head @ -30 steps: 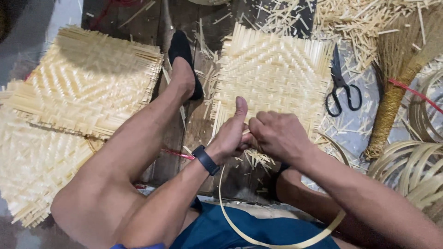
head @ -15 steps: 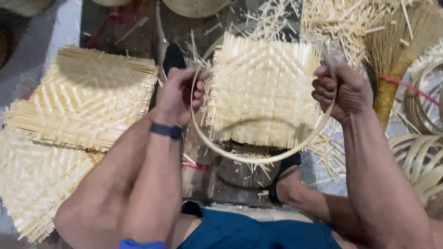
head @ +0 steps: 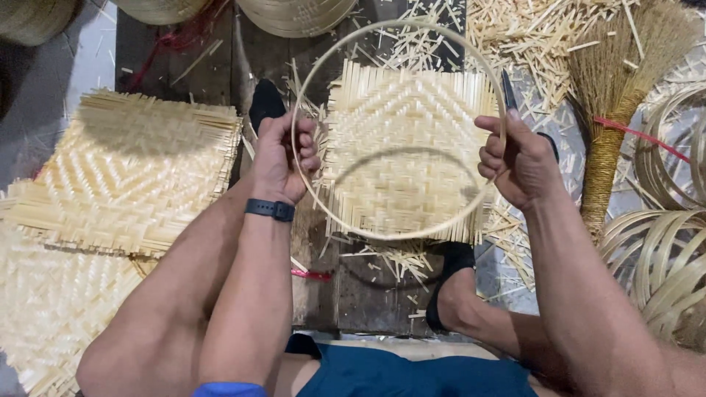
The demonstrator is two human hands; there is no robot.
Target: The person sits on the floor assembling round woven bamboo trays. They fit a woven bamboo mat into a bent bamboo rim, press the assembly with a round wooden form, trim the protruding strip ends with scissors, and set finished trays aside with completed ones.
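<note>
Floor of dark planks (head: 368,294), littered with bamboo offcuts; person seated, legs spread, feet in dark shoes. Square woven mat (head: 412,162) lies flat between the feet. Stacked mats (head: 140,176) at left. Broom (head: 618,110) and coiled bamboo strips (head: 662,257) at right; scissors (head: 515,99) partly hidden behind the right hand.

Hoop (head: 401,235), a thin bamboo ring, is held in the air directly above the mat, roughly level with it, its shadow falling on the weave. Left hand (head: 283,158) grips the ring's left side, fingers curled shut round the strip. Right hand (head: 518,162) grips the right side, fingers pinched closed on it, thumb up. Hands sit opposite each other across the ring's width, equally near. Ring spans nearly the mat's full width; mat corners stick out beyond it.
</note>
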